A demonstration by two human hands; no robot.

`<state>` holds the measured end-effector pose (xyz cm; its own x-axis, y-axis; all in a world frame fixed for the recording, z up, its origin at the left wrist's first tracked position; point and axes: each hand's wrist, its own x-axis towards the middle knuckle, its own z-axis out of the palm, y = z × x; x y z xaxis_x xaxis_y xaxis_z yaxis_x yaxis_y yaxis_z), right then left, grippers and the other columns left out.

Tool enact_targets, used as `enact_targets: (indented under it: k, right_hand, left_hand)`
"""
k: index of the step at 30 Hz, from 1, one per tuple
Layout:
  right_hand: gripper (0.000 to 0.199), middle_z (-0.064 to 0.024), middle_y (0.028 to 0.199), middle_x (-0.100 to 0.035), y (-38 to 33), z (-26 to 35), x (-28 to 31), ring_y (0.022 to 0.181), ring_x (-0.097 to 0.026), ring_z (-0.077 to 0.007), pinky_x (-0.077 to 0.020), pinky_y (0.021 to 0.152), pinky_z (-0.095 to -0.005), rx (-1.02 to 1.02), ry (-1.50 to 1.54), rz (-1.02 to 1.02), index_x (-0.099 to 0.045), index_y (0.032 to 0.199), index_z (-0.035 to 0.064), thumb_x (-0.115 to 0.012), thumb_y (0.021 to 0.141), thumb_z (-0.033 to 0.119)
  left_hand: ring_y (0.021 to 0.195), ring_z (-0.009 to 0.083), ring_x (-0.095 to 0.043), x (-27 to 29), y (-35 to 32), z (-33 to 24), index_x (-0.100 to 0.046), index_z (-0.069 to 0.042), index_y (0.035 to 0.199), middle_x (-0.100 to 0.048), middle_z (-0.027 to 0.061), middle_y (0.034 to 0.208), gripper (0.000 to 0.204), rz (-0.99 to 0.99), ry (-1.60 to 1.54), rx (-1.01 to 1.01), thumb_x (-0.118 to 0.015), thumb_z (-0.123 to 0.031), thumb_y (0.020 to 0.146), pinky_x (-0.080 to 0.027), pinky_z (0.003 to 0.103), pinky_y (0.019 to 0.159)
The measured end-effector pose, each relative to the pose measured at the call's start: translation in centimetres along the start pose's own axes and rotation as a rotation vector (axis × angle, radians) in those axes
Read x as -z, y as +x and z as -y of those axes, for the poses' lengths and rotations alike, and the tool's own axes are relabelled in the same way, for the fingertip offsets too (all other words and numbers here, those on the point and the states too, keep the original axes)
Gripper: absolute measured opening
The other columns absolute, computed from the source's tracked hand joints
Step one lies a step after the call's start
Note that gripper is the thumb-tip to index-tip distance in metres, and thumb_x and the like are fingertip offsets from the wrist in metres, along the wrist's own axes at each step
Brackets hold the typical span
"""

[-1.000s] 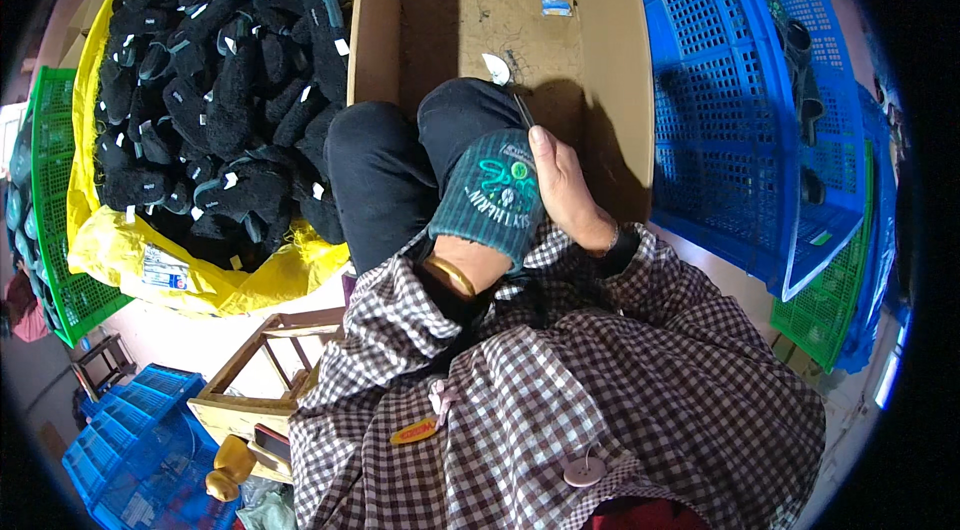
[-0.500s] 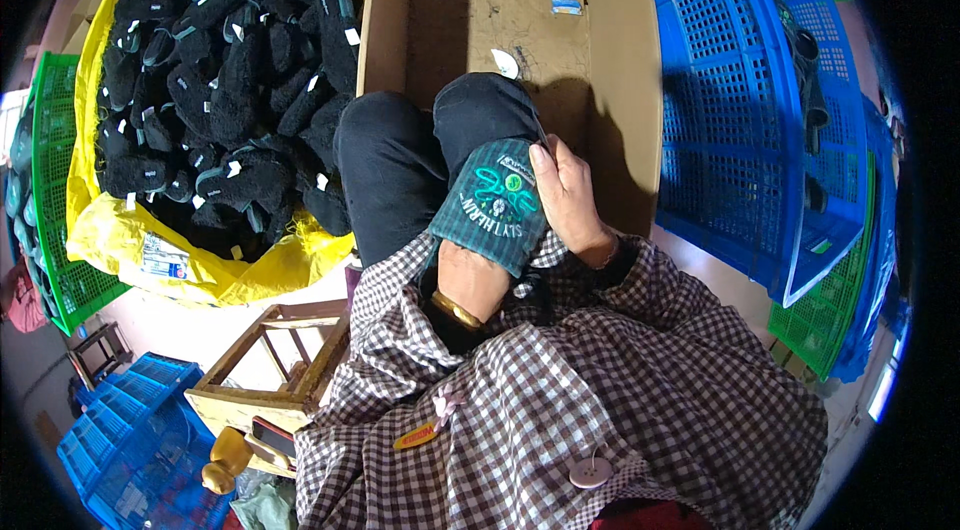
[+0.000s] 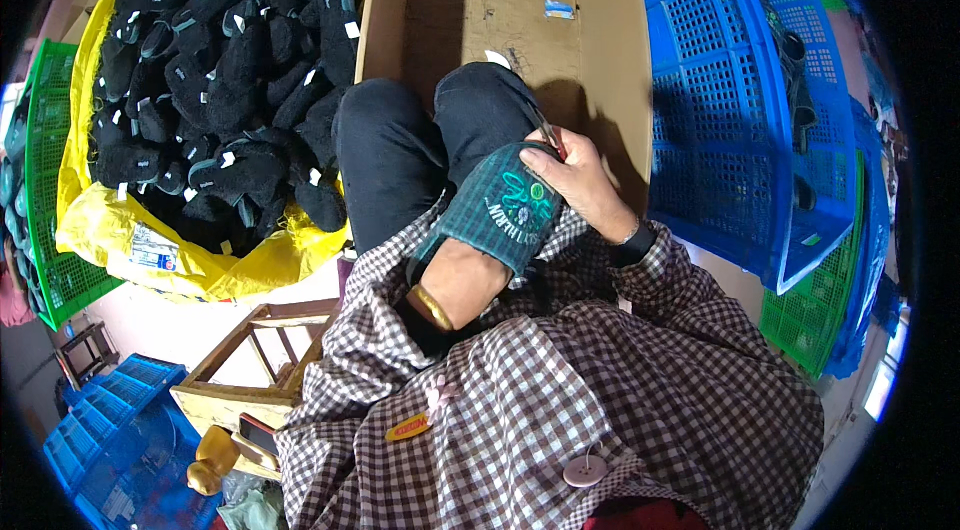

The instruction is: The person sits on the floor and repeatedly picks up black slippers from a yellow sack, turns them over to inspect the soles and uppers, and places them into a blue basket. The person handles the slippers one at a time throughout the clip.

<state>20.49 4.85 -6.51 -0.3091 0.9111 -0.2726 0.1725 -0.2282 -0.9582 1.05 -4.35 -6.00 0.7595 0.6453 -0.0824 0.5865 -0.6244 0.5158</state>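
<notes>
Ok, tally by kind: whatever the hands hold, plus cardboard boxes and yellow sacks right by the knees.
Embroidered green slipper, over the left hand: 1
Slim metal tool, in the right hand: 1
Cardboard box: 1
Yellow sack: 1
Total: 4

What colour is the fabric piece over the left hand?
The fabric piece is dark teal with green and white decoration; head view shows it best.

Before me lies a rectangular cardboard box (image 3: 608, 40); along its left edge, a plastic sack (image 3: 105, 235) holding fuzzy oblong pieces (image 3: 210, 90); along its right, latticed plastic crates (image 3: 715, 125).
</notes>
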Motion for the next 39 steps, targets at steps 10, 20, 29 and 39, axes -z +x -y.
enact_targets:
  k: [10, 20, 29, 39]
  right_hand:
    - [0.031, -0.0019, 0.097, -0.062, -1.9, 3.0, 1.6, 0.089, -0.057, -0.0072, -0.0466, 0.082, -0.0237, 0.013, 0.186, 0.294, -0.06, 0.107, -0.0029, -0.071, 0.082, 0.013]
    - [0.034, -0.0053, 0.1, -0.065, -2.5, 4.4, 0.1, 0.094, -0.059, -0.0091, -0.0474, 0.086, -0.0258, 0.023, -0.029, 0.299, -0.062, 0.108, -0.0029, -0.072, 0.08, 0.013]
    - [0.014, 0.0009, 0.082, -0.064, -2.4, 4.9, 1.5, 0.074, -0.056, -0.0033, -0.0473, 0.068, -0.0203, -0.084, 0.126, -0.014, -0.065, 0.094, 0.0012, -0.064, 0.09, 0.015]
    - [0.022, 0.0101, 0.074, -0.048, -2.8, 2.4, 1.8, 0.065, -0.04, -0.0004, -0.0338, 0.059, -0.0183, -0.314, 0.176, -0.185, -0.062, 0.088, 0.0082, -0.059, 0.095, 0.029]
  left_hand:
    - [0.087, 0.0187, -0.062, 6.2, -1.3, -1.4, -0.06, 0.001, 0.11, -0.063, 0.0123, 0.104, 0.025, -0.782, -0.589, 0.44, -0.058, -0.009, 0.086, -0.047, 0.03, 0.078]
    - [0.079, 0.0381, -0.063, 4.4, 1.9, 0.0, -0.061, 0.001, 0.096, -0.063, 0.0211, 0.086, 0.024, -0.573, -0.612, 0.422, -0.062, -0.022, 0.089, -0.05, 0.039, 0.068]
    - [0.105, 0.022, -0.06, 5.7, -2.7, 1.2, -0.047, 0.003, 0.131, -0.062, 0.0198, 0.113, 0.045, -0.509, -0.994, 0.417, -0.054, -0.025, 0.096, -0.045, 0.031, 0.091]
    - [0.081, 0.0099, -0.051, 4.4, -4.1, 0.7, -0.058, 0.002, 0.104, -0.061, 0.004, 0.09, 0.026, -0.778, -0.971, 0.747, -0.054, -0.023, 0.097, -0.044, 0.023, 0.074]
